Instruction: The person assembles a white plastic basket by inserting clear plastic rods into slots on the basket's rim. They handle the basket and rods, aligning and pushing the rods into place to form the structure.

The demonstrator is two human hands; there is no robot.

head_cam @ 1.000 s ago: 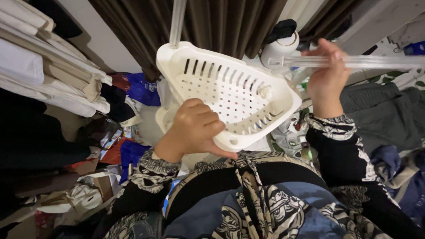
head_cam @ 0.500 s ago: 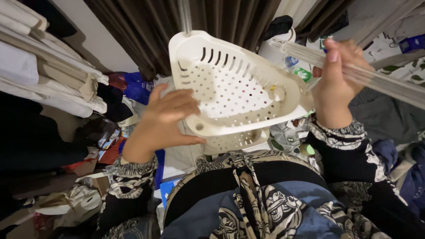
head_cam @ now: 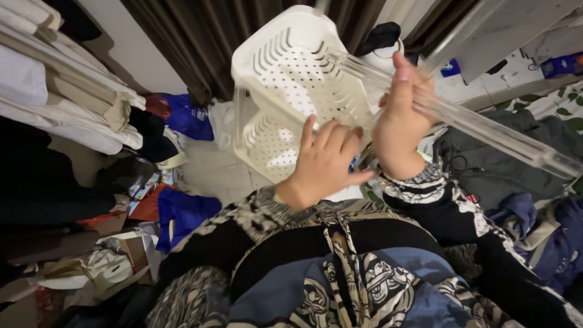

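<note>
I am steadying the white perforated basket [head_cam: 297,79] with my left hand [head_cam: 325,161], fingers spread flat against its near rim, grasping nothing. My right hand [head_cam: 401,118] is closing its grip around a clear plastic rod [head_cam: 486,127], angling it toward the basket's upper edge.

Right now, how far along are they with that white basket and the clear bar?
Done: the basket is lifted off the floor. In hand: the left hand steadies its lower edge, and the right hand grips the clear bar laid across its rim. Left: whether the bar is fixed to the basket cannot be told; the floor clutter lies untouched.
</note>
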